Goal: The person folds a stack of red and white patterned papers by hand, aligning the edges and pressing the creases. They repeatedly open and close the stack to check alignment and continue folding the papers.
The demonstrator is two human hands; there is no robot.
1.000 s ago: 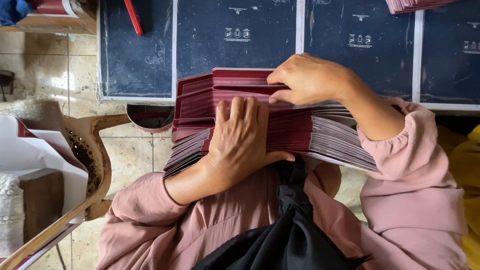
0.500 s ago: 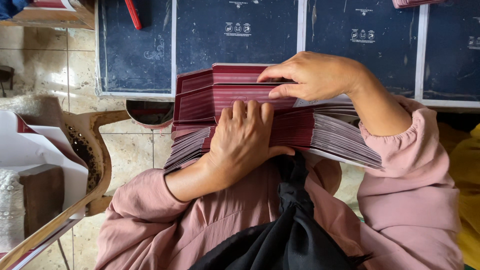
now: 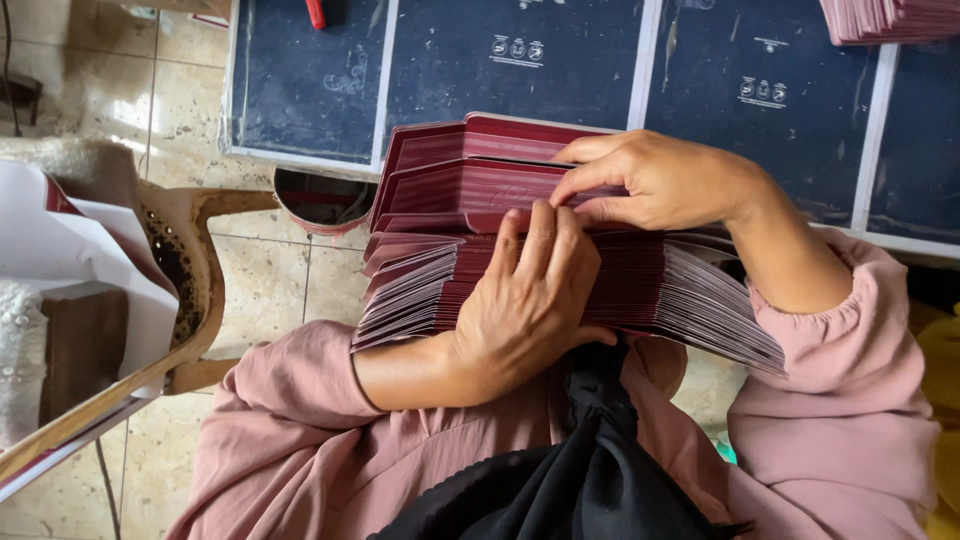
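left hand (image 3: 528, 300) lies flat, palm down, fingers together, pressing on the near face of a thick fanned stack of maroon cards (image 3: 610, 290) held across the lap. right hand (image 3: 660, 180) sits on the far top edge, thumb and fingertips pinched on the upper cards. neither hand is free; both are closed on the stack.

stack sits mid-scene, between the person's body and the dark printed sheets (image 3: 510, 60) on the floor beyond. its long axis runs left to right; card edges splay out and down toward the right near the pink sleeve (image 3: 830, 380), and flapped ends point left and far.

risks, as judged: the right end fans loosely and overhangs the lap, so cards could slide off if the flat hand eases. the pinch takes only a few cards, so a pull could drag neighbours askew.

outward: round dark-rimmed bowl (image 3: 320, 198) just left of the stack, wooden tray edge (image 3: 200, 300) far left with white paper (image 3: 90, 250), red tool (image 3: 316, 12) at top, another card pile (image 3: 890, 18) top right.
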